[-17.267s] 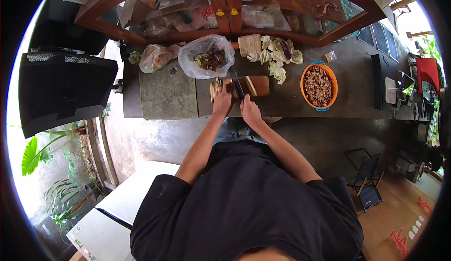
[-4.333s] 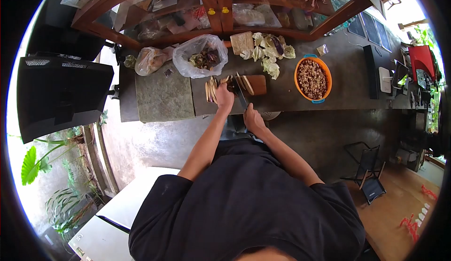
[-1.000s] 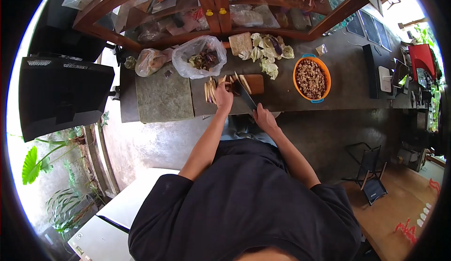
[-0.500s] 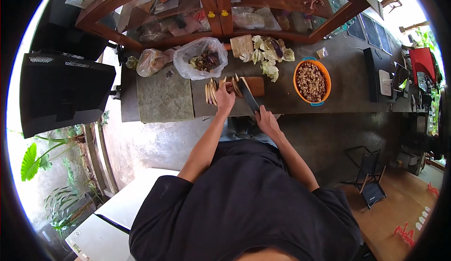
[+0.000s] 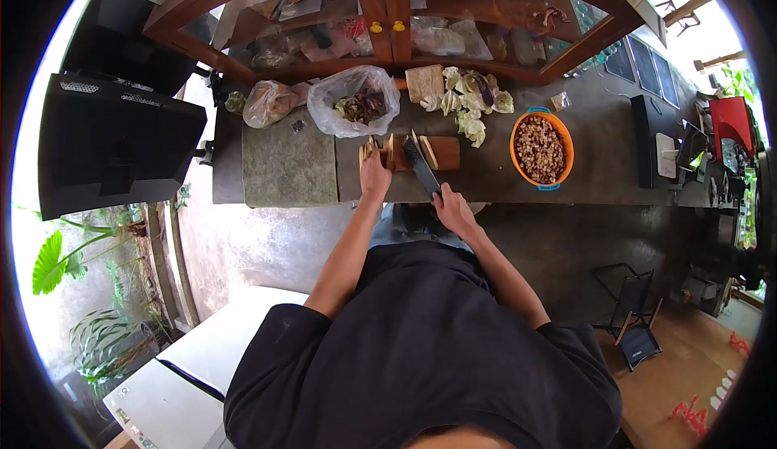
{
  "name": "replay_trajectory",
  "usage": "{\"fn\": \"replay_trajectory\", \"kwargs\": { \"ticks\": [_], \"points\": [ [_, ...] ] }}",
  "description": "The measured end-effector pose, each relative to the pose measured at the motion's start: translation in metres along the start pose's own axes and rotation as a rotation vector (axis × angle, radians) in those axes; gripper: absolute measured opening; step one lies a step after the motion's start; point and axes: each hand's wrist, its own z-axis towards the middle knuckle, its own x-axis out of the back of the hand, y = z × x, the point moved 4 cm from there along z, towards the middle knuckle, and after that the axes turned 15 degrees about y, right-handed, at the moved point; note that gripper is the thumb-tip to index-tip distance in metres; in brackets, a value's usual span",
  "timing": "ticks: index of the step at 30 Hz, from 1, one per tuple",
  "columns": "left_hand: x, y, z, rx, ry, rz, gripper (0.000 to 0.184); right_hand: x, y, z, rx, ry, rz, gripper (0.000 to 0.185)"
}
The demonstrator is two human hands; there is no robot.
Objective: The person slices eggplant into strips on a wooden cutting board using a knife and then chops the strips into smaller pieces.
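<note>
Wooden glass-doored cabinet [image 5: 388, 8]; leafy plant [image 5: 50, 264]; black panel [image 5: 121, 148], perhaps monitor.

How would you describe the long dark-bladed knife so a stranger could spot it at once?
Find the glass-fronted brown wooden cabinet, then the dark grey counter below it. At the rectangular brown wooden cutting board there, the person's right hand grips the knife. It slants long and dark across the board, unlike the cream-coloured slices beside it.

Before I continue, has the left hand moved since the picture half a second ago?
Yes, the left hand has shifted to the person's left, closer to the grey-green mat.
</note>
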Motion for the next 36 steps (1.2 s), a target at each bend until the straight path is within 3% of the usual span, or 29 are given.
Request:
{"fn": "replay_trajectory", "kwargs": {
  "ticks": [7, 15, 28, 31, 36],
  "points": [
    [-0.003, 0.006, -0.007, -0.061, 0.035, 0.077, 0.028, -0.003, 0.004, 0.001, -0.031, 0.006, 0.036, 0.024],
    [-0.013, -0.002, -0.001, 0.039, 0.003, -0.165, 0.023, -0.013, 0.005, 0.003, -0.021, 0.020, 0.057, 0.023],
    [-0.018, -0.005, -0.003, 0.041, 0.014, -0.054, 0.022, -0.013, -0.002, 0.005, 0.009, -0.010, 0.050, 0.022],
    [-0.012, 0.002, -0.004, 0.068, 0.034, 0.013, 0.021, -0.010, -0.005, 0.005, 0.002, 0.008, 0.020, 0.020],
    [-0.005, 0.010, 0.003, 0.119, 0.137, -0.130, 0.021, -0.016, -0.013, 0.009, -0.008, 0.018, 0.022, 0.018]
  ]
}}
